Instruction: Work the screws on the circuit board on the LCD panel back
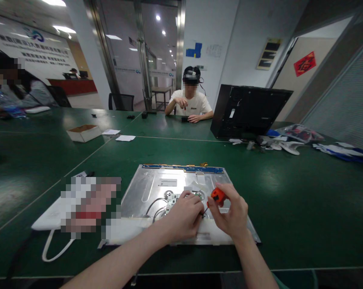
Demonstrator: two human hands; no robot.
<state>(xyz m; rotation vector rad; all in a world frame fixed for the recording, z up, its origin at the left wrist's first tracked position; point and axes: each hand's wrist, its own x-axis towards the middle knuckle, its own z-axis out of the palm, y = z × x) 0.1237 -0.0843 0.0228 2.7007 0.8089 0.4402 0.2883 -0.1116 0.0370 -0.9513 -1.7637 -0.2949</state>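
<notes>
A metal-backed display panel [151,184] lies flat on the green table, with a blue circuit strip [172,168] along its far edge. Near its middle is a small green-and-white circuit board [170,199] with dark cables [153,206] leading off it, partly covered by my left hand [187,210]. The fingers of that hand are curled together beside the screwdriver's shaft; what they grip is hidden. Between the thumb and fingers of my right hand [234,210] is an orange-handled screwdriver [218,195], tilted, its thin shaft pointing down-left to the board's right side.
Left of the panel lies a white bag [50,210] with a looped handle, partly blurred. Farther off are an open cardboard box [83,133], paper slips [125,138] and a large black monitor [252,110]. Plastic bags [302,132] lie at right. A co-worker [192,100] sits opposite.
</notes>
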